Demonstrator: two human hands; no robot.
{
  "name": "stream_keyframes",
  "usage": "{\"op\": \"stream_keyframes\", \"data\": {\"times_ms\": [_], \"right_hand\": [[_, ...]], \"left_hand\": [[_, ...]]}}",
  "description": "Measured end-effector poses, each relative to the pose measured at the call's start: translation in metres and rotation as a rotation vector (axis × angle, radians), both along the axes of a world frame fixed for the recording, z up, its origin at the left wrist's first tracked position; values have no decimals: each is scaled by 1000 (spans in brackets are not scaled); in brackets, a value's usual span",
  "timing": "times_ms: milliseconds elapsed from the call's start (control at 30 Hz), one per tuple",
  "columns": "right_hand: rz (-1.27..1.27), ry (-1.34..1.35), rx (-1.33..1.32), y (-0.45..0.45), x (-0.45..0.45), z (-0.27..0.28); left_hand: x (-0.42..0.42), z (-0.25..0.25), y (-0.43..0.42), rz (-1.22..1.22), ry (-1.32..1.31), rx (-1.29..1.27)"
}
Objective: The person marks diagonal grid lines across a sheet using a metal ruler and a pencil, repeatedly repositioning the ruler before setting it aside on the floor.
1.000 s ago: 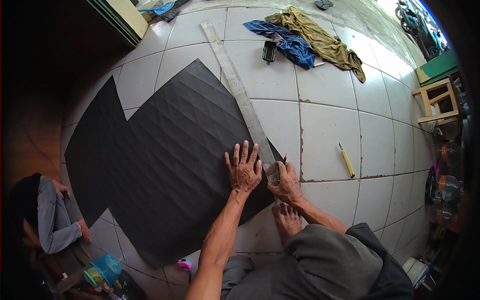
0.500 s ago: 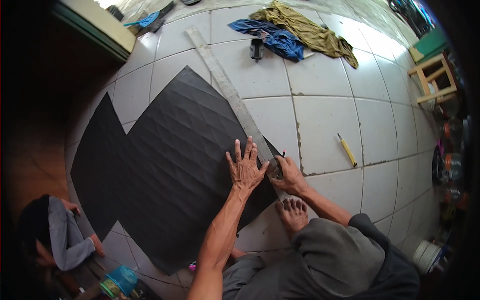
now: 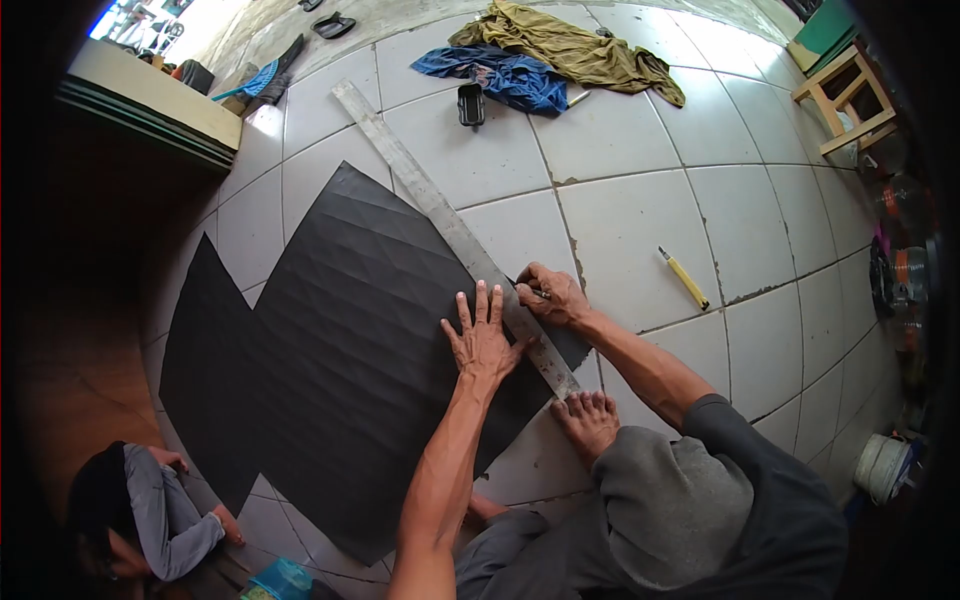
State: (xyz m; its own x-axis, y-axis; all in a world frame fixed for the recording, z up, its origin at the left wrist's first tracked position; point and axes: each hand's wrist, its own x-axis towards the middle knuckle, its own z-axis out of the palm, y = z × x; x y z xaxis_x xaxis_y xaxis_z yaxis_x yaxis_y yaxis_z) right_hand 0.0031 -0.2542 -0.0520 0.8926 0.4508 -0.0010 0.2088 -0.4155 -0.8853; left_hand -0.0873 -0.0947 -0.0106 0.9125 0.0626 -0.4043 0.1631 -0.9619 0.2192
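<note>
A large black sheet with quilted-looking diagonal creases (image 3: 330, 350) lies on the tiled floor. Across its right part runs a long metal ruler (image 3: 440, 215), its near end touching the toes of a bare foot (image 3: 588, 420). My left hand (image 3: 482, 345) lies flat with fingers spread, on the sheet and against the ruler, thumb over the metal. On the ruler's right side, my right hand (image 3: 556, 295) is closed around a slim dark pen (image 3: 540, 294) by the ruler's edge. The pen's tip is hard to make out.
A yellow cutter knife (image 3: 684, 278) lies to the right. Farther off are a black tray (image 3: 471, 104), blue cloth (image 3: 500, 75) and olive cloth (image 3: 570, 45). A wooden stool (image 3: 845, 100) stands far right, a white bucket (image 3: 882, 468) lower right. Another person (image 3: 150, 505) sits lower left.
My right hand has moved up along the ruler, from gripping near its lower end to holding the pen by its edge. My left hand stays flat. The camera view has shifted.
</note>
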Motion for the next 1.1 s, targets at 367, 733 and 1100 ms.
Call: {"op": "stream_keyframes", "data": {"times_ms": [367, 733, 1100], "right_hand": [[271, -72, -270, -70, -87, 20], [210, -120, -157, -1, 2, 10], [245, -50, -260, -37, -41, 20]], "left_hand": [[2, 0, -3, 14, 36, 10], [1, -1, -4, 5, 61, 23], [0, -10, -2, 13, 9, 1]]}}
